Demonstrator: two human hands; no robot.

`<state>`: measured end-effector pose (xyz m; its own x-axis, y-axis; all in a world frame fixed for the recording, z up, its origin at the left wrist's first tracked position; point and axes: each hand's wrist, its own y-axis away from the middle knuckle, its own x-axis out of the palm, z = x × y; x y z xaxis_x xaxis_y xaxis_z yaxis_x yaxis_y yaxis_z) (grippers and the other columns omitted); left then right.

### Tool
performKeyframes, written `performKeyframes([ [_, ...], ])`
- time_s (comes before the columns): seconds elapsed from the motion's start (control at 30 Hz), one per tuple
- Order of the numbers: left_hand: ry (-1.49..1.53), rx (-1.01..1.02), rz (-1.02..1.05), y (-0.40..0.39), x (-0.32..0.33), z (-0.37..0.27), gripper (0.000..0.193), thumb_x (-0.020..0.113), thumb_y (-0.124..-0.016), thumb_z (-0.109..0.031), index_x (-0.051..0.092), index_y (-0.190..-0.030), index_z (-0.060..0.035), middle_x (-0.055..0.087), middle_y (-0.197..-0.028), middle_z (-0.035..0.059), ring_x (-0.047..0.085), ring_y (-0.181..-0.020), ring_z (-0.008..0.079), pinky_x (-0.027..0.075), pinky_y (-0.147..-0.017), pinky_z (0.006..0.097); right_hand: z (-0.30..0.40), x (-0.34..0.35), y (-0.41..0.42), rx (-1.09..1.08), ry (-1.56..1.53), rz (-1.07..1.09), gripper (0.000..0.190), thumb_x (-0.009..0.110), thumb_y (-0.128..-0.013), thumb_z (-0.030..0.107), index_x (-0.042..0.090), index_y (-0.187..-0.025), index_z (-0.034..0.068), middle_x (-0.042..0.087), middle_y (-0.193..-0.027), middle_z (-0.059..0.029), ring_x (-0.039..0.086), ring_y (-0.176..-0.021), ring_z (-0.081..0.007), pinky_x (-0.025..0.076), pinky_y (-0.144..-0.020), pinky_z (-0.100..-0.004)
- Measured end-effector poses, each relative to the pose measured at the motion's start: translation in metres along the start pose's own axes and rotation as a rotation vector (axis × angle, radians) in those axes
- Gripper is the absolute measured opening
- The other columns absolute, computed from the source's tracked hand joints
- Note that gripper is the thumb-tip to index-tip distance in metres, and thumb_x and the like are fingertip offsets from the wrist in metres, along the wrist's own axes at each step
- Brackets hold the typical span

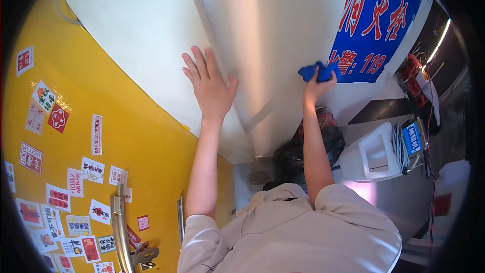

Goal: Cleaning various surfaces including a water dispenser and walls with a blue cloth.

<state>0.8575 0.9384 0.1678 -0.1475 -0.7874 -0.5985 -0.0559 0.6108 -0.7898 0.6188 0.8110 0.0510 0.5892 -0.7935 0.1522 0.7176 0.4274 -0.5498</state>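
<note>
My left hand (214, 93) rests with fingers spread on the white wall panel (144, 38), beside a raised seam strip (201, 11). It holds nothing. A bunched blue cloth (320, 72) is gripped in my right hand (316, 89), against the glossy white surface (295, 26) to the right of the seam. The cloth overlaps the lower left corner of a blue sign (375, 41) with large red and white lettering, partly covering its print.
At left stands a yellow door (151, 151) with many stickers and a metal pull handle (121, 223). Low on the right are a black plastic bag (288, 155), a white plastic tank (348, 163) and a coiled grey cable (398, 148). A red-and-black wire (432, 197) hangs farther right.
</note>
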Motion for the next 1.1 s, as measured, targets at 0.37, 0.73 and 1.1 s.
performKeyframes([
  [0.37, 0.103, 0.010, -0.043, 0.003, -0.002, -0.001, 0.083, 0.064, -0.076, -0.019, 0.023, -0.146, 0.0012, 0.009, -0.154, 0.0243, 0.002, -0.141, 0.0491, 0.012, -0.109, 0.0627, 0.026, 0.015, 0.178, 0.081, -0.011, 0.497, 0.064, 0.082, -0.071, 0.013, 0.041, -0.117, 0.000, 0.039, -0.115, -0.0209, 0.044, -0.107, -0.0345, 0.035, -0.095, -0.0413],
  [0.73, 0.076, 0.017, -0.008, 0.000, -0.009, -0.003, 0.084, 0.064, -0.076, -0.017, 0.022, -0.146, 0.0024, 0.009, -0.153, 0.0267, 0.003, -0.140, 0.0495, 0.013, -0.110, 0.0617, -0.076, -0.029, 0.099, -0.011, 0.140, 0.252, 0.069, 0.086, -0.065, 0.018, 0.045, -0.117, -0.001, 0.046, -0.116, -0.0204, 0.046, -0.108, -0.0356, 0.037, -0.096, -0.0434],
  [1.1, 0.117, -0.006, 0.099, 0.008, -0.049, -0.006, 0.087, 0.066, -0.076, -0.017, 0.018, -0.147, 0.0018, 0.012, -0.152, 0.0263, 0.007, -0.140, 0.0477, 0.016, -0.113, 0.0524, 0.141, 0.032, -0.013, -0.232, -0.296, 0.317, 0.058, 0.077, -0.073, 0.011, 0.058, -0.128, 0.020, 0.043, -0.116, -0.0131, 0.050, -0.104, -0.0275, 0.045, -0.088, -0.0349],
])
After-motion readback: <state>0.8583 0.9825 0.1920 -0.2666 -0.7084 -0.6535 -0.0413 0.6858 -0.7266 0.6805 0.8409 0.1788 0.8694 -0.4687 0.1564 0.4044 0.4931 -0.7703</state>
